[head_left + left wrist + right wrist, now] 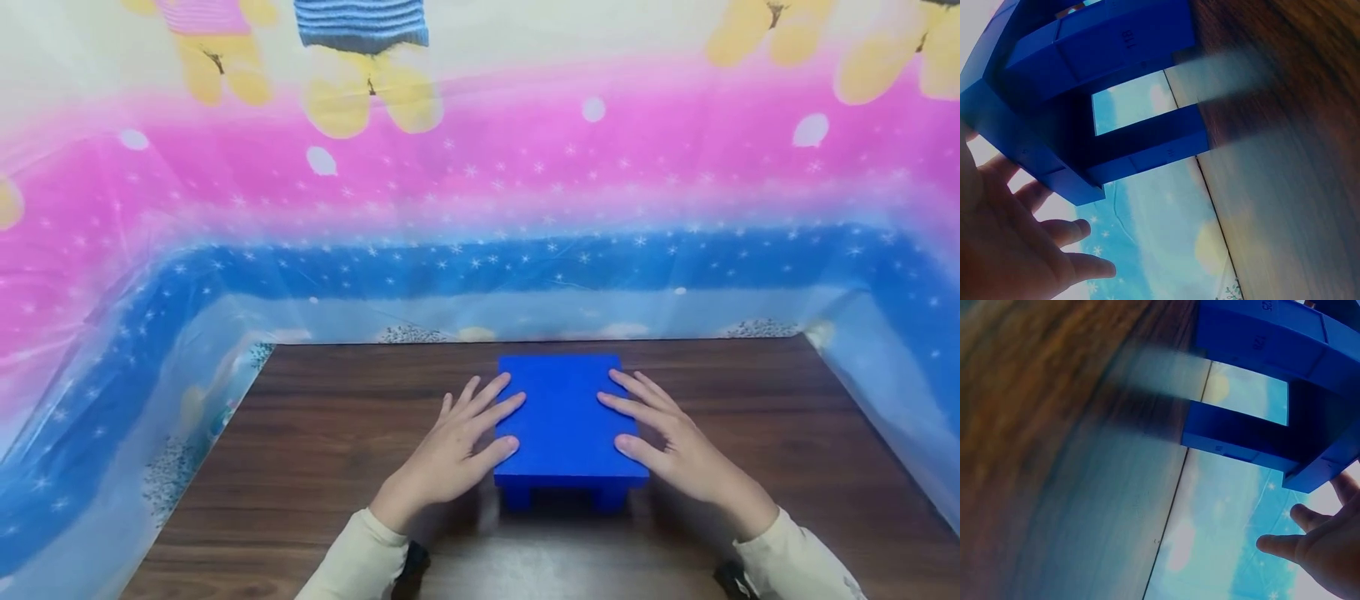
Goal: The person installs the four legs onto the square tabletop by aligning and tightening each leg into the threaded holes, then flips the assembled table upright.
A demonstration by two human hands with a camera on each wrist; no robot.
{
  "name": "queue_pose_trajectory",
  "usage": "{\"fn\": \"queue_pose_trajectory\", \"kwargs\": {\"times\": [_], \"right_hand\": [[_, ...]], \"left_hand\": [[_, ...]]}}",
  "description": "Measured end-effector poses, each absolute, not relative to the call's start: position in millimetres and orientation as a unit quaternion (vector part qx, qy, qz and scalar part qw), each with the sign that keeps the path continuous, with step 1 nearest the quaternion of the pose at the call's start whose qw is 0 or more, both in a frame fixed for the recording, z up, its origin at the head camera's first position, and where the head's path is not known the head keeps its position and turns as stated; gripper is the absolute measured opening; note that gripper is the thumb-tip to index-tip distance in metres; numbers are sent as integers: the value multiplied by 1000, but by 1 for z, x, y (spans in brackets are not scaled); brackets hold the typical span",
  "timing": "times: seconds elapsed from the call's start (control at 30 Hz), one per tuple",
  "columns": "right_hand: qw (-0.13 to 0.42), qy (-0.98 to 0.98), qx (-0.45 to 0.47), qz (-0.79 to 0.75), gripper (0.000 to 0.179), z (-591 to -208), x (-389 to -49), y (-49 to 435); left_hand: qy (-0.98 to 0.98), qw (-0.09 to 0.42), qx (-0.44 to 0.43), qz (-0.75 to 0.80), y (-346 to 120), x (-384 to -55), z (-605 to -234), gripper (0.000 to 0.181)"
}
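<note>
A small blue stool [562, 417] stands upright on its legs on the wooden table. Against its left edge rests my left hand [457, 450], with the fingers straight and spread and the thumb and two fingertips over the rim of the top. My right hand [675, 446] mirrors it at the right edge, fingers stretched and tips lying on the top. The left wrist view shows a blue leg [1154, 147] and the left fingers [1063, 231] beside the top's edge. From the right wrist, another leg [1235, 437] appears, with the right fingers [1279, 545] spread under the corner.
Dark wood-grain table [360, 417] surrounds the stool on every side. A patterned pink and blue curtain [525, 267] hangs behind the table's back edge and along both sides. Pale sleeves [360, 554] cover the forearms, with dark bands at the wrists.
</note>
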State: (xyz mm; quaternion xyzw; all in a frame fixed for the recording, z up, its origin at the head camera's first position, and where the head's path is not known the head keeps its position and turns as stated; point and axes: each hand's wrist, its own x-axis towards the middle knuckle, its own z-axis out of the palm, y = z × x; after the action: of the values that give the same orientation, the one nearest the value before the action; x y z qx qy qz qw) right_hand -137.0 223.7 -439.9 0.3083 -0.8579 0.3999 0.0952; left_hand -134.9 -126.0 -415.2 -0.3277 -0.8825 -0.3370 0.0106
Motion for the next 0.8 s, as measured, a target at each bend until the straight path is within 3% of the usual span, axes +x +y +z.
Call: {"fn": "queue_pose_trajectory", "kwargs": {"times": [0.8], "right_hand": [[86, -860, 306, 399, 58, -440, -134, 227]], "left_hand": [[-878, -4, -325, -352, -123, -134, -417, 56]]}}
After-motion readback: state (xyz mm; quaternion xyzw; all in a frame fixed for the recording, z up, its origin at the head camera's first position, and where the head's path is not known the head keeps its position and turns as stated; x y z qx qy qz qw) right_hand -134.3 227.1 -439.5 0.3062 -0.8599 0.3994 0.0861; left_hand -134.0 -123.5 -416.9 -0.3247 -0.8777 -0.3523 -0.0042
